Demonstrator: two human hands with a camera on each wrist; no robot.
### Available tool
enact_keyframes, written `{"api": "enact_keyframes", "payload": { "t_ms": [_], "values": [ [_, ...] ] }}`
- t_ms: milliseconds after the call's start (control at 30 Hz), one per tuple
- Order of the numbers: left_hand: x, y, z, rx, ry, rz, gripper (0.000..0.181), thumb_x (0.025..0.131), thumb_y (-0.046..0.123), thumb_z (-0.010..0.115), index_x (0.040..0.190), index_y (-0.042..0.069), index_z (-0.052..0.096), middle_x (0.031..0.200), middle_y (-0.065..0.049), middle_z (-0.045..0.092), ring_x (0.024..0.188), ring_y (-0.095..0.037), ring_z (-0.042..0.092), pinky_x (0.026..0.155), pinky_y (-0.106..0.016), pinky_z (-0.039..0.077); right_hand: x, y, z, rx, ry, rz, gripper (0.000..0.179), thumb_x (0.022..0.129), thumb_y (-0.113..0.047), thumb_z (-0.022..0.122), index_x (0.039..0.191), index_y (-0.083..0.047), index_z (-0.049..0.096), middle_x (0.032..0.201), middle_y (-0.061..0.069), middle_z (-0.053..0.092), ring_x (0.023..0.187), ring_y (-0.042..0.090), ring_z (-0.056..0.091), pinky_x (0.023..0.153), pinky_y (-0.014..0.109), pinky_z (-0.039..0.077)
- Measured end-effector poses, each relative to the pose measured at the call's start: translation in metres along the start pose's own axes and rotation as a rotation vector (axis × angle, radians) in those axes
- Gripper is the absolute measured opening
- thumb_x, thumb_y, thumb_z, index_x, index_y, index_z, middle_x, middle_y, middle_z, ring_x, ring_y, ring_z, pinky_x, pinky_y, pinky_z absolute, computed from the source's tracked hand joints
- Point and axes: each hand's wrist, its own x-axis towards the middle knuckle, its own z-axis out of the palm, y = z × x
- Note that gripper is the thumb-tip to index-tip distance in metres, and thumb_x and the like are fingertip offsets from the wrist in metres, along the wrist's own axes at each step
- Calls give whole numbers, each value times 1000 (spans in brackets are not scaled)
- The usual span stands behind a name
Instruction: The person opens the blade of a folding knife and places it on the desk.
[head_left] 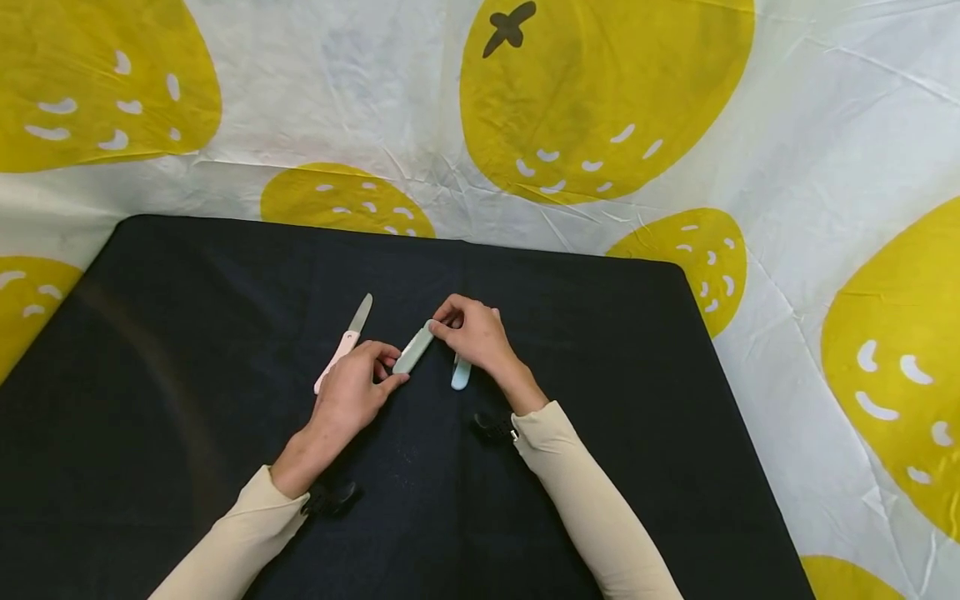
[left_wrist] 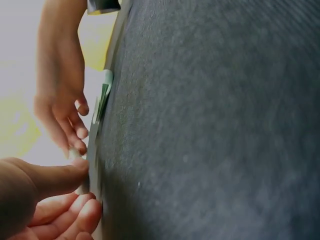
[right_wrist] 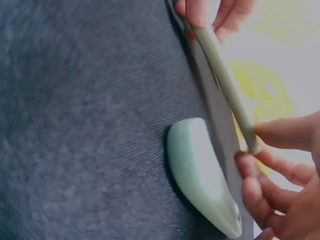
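Note:
Both hands hold a pale green folding knife (head_left: pixel 412 348) by its ends, tilted over the black cloth. My left hand (head_left: pixel 351 387) pinches the nearer end between thumb and fingers. At the far end, the thumb and fingers of my right hand (head_left: pixel 472 332) grip it. The green handle (right_wrist: pixel 222 75) spans between the two hands in the right wrist view; its blade is not clearly visible. Beside my left hand lies a pink-handled folding knife (head_left: pixel 345 346), blade out, partly covered by the hand. A light blue folding knife (head_left: pixel 461 373) lies partly hidden under my right hand.
A black cloth (head_left: pixel 637 358) covers the table, whose far edge runs across the middle of the head view. White fabric with yellow fruit prints (head_left: pixel 600 100) hangs behind and at the sides. Dark wrist devices (head_left: pixel 337 498) sit at both cuffs.

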Motion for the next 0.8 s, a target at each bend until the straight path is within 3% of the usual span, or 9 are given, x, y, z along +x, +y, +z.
{"api": "enact_keyframes", "payload": {
  "t_ms": [133,300,500,667,800],
  "values": [
    [1,-1,-4,-49,27,13,30,88,13,83,116,8,72,100,-8,74,85,-20,69,73,-34,47,-3,-2,-5,200,33,18,10,96,-22,75,98,-12,74,94,6,77,80,17,66,72,26,50],
    [3,-4,-9,-144,91,68,30,90,5,80,119,5,71,105,-14,73,87,-25,73,77,-39,53,-6,-3,-8,353,62,17,12,94,-17,76,102,-8,73,94,12,78,78,15,65,70,21,48],
    [6,-9,-18,-200,174,118,30,92,2,77,121,7,72,107,-14,69,86,-26,73,68,-24,55,-9,-5,-9,501,38,13,16,94,-12,74,108,-4,71,90,8,77,87,34,68,73,21,47],
    [8,-11,-23,-273,170,113,33,96,2,72,128,9,70,108,-16,72,84,-28,73,65,-14,53,-15,-5,-11,589,-23,-5,20,95,-9,72,114,-1,69,86,-4,74,94,45,65,78,27,50],
    [10,-11,-24,-345,138,87,35,98,2,69,132,8,67,107,-17,73,90,-31,75,68,-12,55,-18,-5,-12,604,-69,-37,22,96,-9,71,116,-1,69,89,0,74,96,48,64,82,33,51]
  ]
}}
